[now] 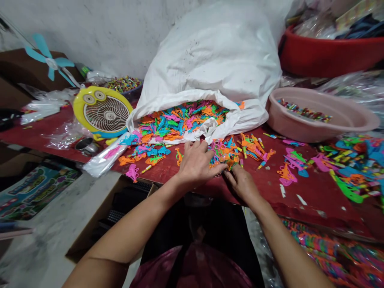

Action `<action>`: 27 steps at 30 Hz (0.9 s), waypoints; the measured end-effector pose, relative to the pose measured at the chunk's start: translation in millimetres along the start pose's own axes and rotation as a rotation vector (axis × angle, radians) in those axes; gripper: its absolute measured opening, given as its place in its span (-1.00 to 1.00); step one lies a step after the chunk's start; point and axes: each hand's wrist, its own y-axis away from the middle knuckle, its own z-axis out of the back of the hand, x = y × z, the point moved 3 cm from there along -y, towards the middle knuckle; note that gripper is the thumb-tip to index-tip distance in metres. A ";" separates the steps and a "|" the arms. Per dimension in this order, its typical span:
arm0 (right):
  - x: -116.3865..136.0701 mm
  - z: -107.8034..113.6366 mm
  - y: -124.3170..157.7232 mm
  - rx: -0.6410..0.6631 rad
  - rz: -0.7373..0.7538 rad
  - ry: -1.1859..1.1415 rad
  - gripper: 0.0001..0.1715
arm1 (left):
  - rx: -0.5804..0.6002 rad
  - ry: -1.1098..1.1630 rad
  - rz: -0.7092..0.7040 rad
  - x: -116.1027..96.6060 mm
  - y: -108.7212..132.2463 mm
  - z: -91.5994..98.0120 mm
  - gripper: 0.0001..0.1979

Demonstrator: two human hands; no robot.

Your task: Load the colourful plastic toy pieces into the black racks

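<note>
The left hand [195, 162] lies flat, with its fingers [196, 147] open and spread, just touching a heap of bright plastic pieces [228, 154] on a red table [303, 190]. The right hand [241, 185] is at the edge of the heap with its fingers bent down. You cannot tell if they grip anything. Just behind, a big white sack [210, 60] lies open, full of more pieces. A pink tub [312, 128] sits on the right.
</note>
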 end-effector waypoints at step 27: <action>-1.4 -2.6 -17.5 0.202 0.034 -0.157 -0.82 | 0.281 0.023 -0.359 -13.8 -53.1 -11.7 -0.74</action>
